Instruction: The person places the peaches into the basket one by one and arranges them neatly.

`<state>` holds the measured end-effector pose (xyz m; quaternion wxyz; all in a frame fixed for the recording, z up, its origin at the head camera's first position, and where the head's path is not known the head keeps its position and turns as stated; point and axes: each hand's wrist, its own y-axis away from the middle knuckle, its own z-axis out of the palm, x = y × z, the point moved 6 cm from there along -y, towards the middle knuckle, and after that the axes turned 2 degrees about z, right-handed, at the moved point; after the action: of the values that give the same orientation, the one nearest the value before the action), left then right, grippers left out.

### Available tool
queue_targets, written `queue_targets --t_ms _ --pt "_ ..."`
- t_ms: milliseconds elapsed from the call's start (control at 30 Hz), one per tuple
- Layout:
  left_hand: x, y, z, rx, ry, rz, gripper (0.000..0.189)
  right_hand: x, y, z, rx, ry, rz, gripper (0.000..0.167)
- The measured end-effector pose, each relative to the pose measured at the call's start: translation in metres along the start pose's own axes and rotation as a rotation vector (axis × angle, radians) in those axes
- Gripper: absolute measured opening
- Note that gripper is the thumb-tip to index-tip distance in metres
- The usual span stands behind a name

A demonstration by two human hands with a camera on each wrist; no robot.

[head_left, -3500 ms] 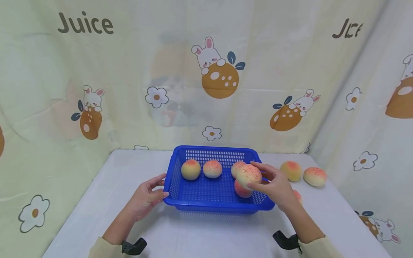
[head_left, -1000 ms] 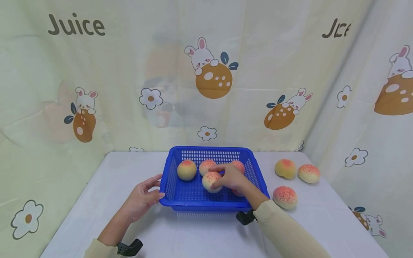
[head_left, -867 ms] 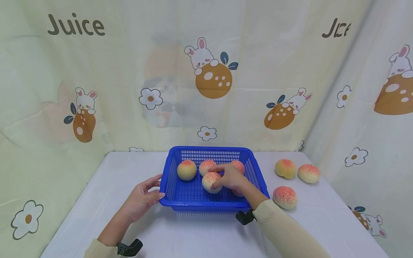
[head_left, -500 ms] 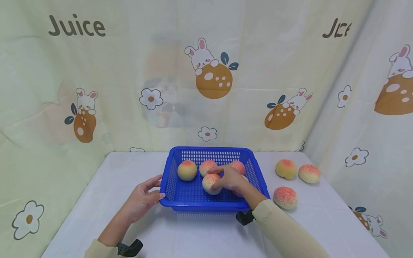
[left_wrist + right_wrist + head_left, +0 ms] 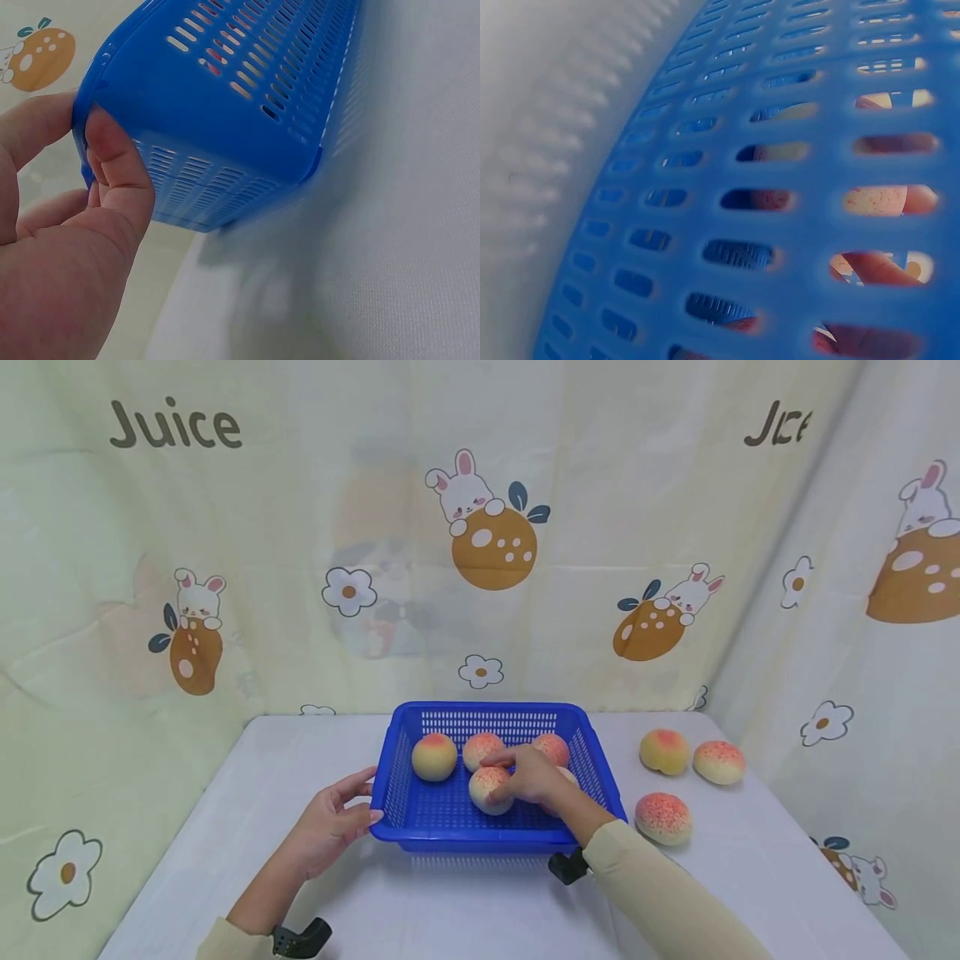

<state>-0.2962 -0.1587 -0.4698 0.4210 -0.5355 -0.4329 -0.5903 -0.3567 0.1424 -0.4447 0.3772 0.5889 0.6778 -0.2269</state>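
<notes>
right hand (image 5: 527,777): fingers curved, thumb on the near side, forefinger over the top; it pinches a pale speckled peach (image 5: 487,795), low inside the blue basket and near its middle. the right wrist view is mostly blurred basket wall, so whether this peach bears on the basket floor cannot be told.

left hand (image 5: 337,820): thumb and fingers bent around the left rim of the blue basket (image 5: 487,836), gripping it at the side; the left wrist view shows the rim between them.

in the basket, around the held fruit: a yellow peach with a red top (image 5: 434,760) at back left; a pink-topped peach (image 5: 481,748) just behind the held one; a pink speckled peach (image 5: 552,748) at back right. more fruit shows in part behind the right hand, toward the right wall.

outside, right of the basket, on the white tablecloth (image 5: 465,906): a yellow peach with a cleft underside (image 5: 664,752) and an orange-speckled peach (image 5: 719,763) side by side at the back; a red-speckled peach (image 5: 663,819) nearer the person, just beside the basket.

black wrist mounts at both cream cuffs. behind the table, a pale curtain (image 5: 585,652) printed with rabbits, flowers and "juice".
</notes>
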Motion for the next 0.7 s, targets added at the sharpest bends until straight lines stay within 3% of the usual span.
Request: queue_targets --t_ms 700 --pt "-0.0007 0.0003 -0.0004 -0.007 0.01 0.004 0.076 0.0011 -0.0015 0.0003 0.004 0.011 0.055 0.054"
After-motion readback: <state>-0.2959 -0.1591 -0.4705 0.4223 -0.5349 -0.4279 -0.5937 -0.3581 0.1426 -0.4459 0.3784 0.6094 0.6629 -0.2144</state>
